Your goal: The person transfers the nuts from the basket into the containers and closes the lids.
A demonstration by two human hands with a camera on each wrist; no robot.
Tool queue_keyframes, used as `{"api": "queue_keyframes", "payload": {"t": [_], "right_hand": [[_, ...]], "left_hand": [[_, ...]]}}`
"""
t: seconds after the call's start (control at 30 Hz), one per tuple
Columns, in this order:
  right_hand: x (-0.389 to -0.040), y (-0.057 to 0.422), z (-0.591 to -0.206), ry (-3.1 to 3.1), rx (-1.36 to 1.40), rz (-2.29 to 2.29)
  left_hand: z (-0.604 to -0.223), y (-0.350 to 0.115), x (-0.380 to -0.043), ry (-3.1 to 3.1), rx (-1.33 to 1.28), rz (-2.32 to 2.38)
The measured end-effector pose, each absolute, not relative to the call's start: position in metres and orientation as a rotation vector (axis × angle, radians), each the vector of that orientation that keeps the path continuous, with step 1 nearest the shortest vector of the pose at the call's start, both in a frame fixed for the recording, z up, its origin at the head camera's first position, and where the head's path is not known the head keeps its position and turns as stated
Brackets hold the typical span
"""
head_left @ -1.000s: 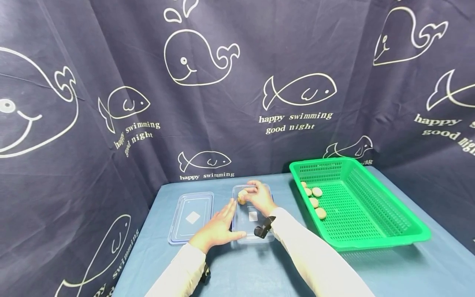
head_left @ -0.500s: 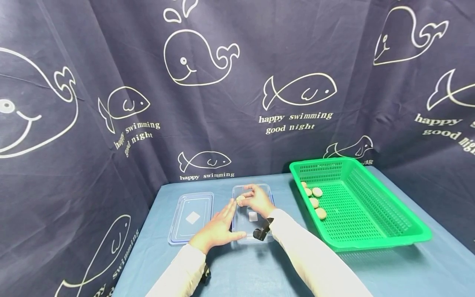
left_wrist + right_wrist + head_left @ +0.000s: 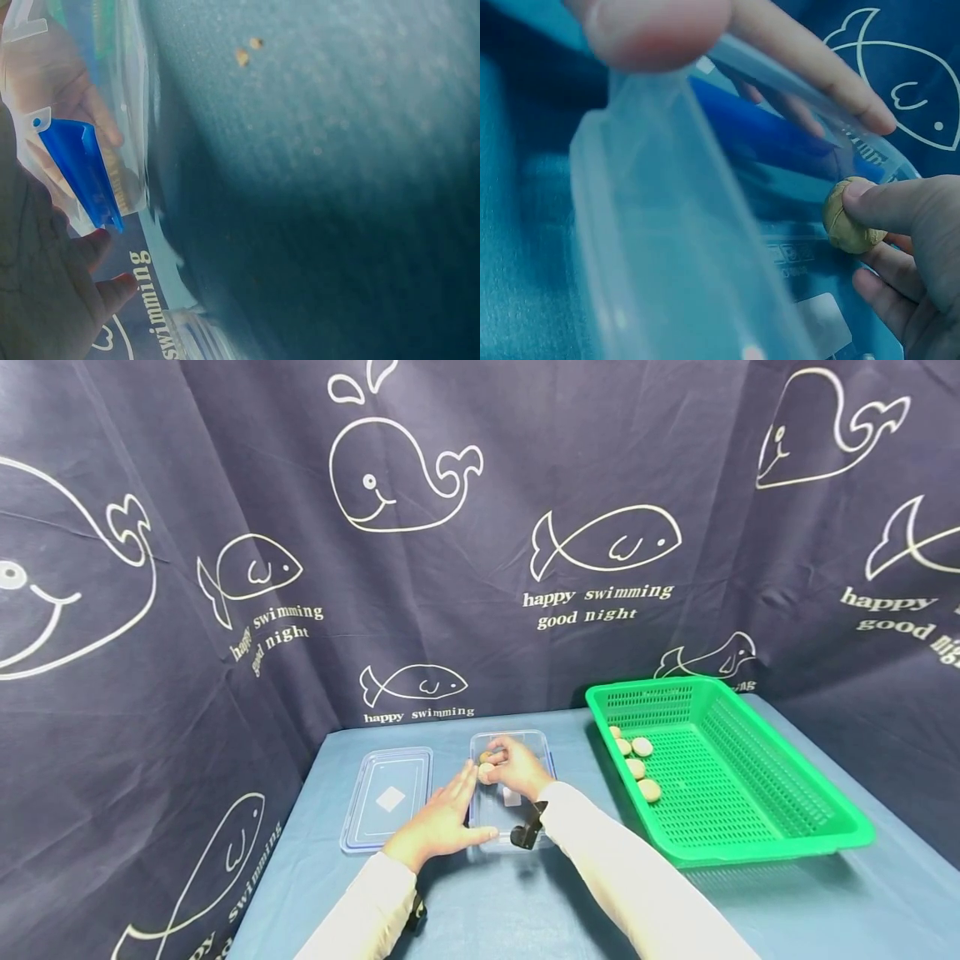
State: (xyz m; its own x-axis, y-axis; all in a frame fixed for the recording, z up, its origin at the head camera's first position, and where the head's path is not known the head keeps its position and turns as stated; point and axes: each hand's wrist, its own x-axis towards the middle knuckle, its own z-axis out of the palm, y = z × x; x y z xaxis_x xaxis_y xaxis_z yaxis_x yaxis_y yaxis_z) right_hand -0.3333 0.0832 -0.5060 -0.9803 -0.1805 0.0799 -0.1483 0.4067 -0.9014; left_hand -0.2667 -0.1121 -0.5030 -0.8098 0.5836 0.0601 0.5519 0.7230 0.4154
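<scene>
My right hand [image 3: 519, 770] is inside a clear plastic food container [image 3: 487, 818], pinching a small round tan pastry [image 3: 847, 225] between thumb and fingers. In the head view that pastry lies at the container's left wall, and a browner pastry [image 3: 486, 757] shows just behind it. My left hand [image 3: 437, 825] rests along the container's left side with straight fingers, its thumb at the front rim. A blue side clip [image 3: 82, 169] hangs near the left fingertips. The right hand covers part of the container's inside.
A clear lid with a blue edge [image 3: 351, 827] lies on the blue tablecloth at the left. At the right stands a green mesh basket [image 3: 843, 839], with several pastries [image 3: 648, 791] along its left wall. Small crumbs [image 3: 241, 57] dot the cloth. Dark printed curtains hang behind.
My right hand has shifted slightly nearer along the container's left wall with the pastry, exposing the browner one behind. The left hand stays in place.
</scene>
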Motion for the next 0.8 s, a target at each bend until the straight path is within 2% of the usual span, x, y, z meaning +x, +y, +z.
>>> {"api": "queue_keyframes", "payload": {"t": [0.3, 0.8], "right_hand": [[-0.3314, 0.0782, -0.5065, 2.659, -0.411, -1.608], [-0.3338, 0.0752, -0.5073, 2.722, -0.418, -1.587]], "left_hand": [[-0.5055, -0.1136, -0.2660, 2.838, 0.937, 0.684], [-0.5060, -0.1118, -0.2672, 2.843, 0.928, 0.688]]}}
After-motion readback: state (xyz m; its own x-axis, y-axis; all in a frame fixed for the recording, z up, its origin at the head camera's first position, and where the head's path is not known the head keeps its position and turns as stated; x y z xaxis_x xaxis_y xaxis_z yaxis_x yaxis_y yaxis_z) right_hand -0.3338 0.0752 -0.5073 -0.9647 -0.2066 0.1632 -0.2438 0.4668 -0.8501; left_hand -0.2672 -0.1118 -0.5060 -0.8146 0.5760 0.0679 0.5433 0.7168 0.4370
